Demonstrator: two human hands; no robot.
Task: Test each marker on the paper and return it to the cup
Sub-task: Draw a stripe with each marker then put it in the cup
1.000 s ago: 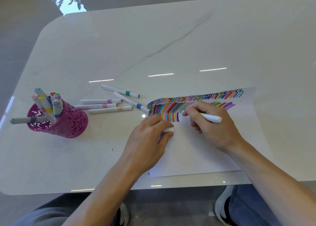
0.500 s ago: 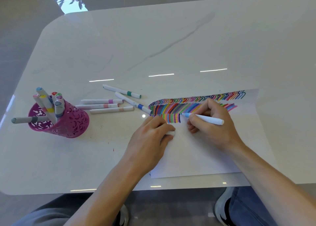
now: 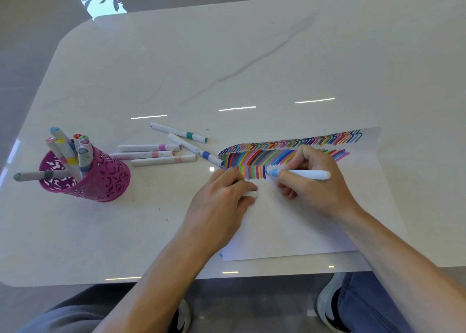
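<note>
Down on the paper (image 3: 290, 227), right hand (image 3: 315, 189) gripped the blue marker (image 3: 302, 174) mid-stroke, left hand (image 3: 219, 204) clutched a white cap (image 3: 252, 194), so recapping then the cup (image 3: 100, 179) looked next.

- Light-blue marker (image 3: 305, 174): white barrel, uncapped, nearly level. I grip it in my right hand (image 3: 315, 189), nib on the lowest row of strokes.
- White cap (image 3: 251, 194): pinched in my left hand (image 3: 222, 201), over the sheet.
- Paper (image 3: 290, 227): white sheet with three rows of multicoloured strokes along its far edge.
- Cup (image 3: 106, 181): magenta, perforated, at my left, holding several capped markers (image 3: 84, 156), one leaning far left.
- Five loose markers (image 3: 156, 154): lying between cup and paper. The blue-banded marker (image 3: 206, 154) reaches the sheet's corner.
</note>
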